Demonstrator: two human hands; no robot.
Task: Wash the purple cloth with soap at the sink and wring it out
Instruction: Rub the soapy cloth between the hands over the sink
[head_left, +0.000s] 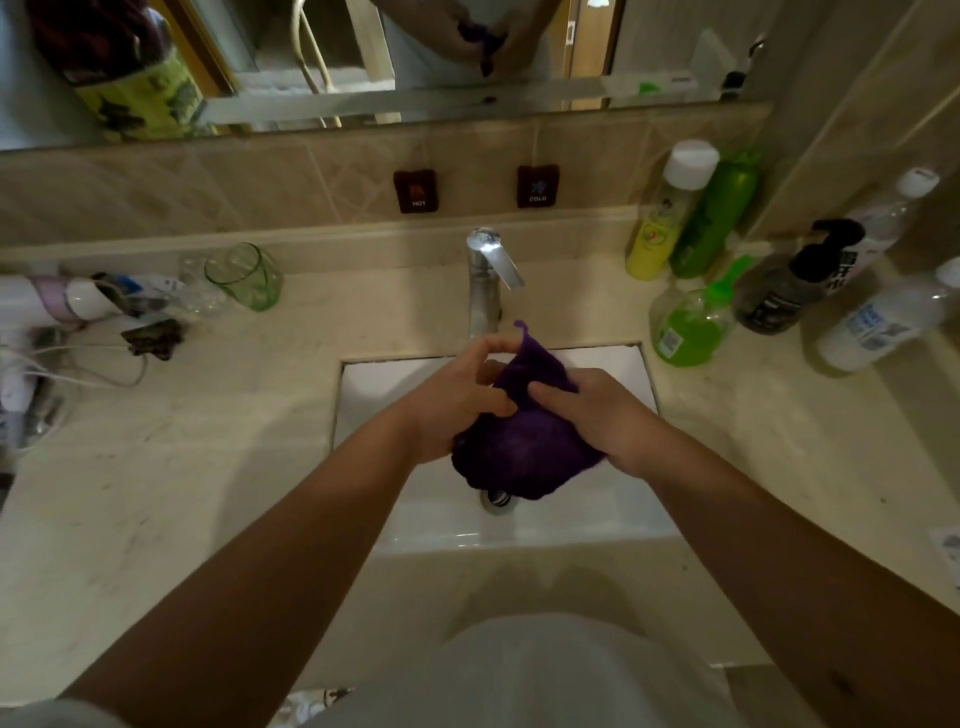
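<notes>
The purple cloth (524, 447) is bunched up between both hands over the white sink basin (571, 519). My left hand (457, 395) grips its left side, fingers curled into the fabric. My right hand (602, 410) presses on its right side with fingers on top. One corner of the cloth sticks up just below the chrome faucet (488, 280). The drain (497, 500) shows right under the cloth. A clear pump bottle of green liquid soap (691, 322) stands on the counter to the right of the basin. No water stream is visible.
Right counter holds a yellow bottle (660, 223), a green bottle (711, 218), a dark pump bottle (795, 286) and white bottles (883, 322). Left counter has a green glass (247, 278), a hair dryer (57, 306) with cord, and small clutter. Mirror above; HOT and COLD tags on the wall.
</notes>
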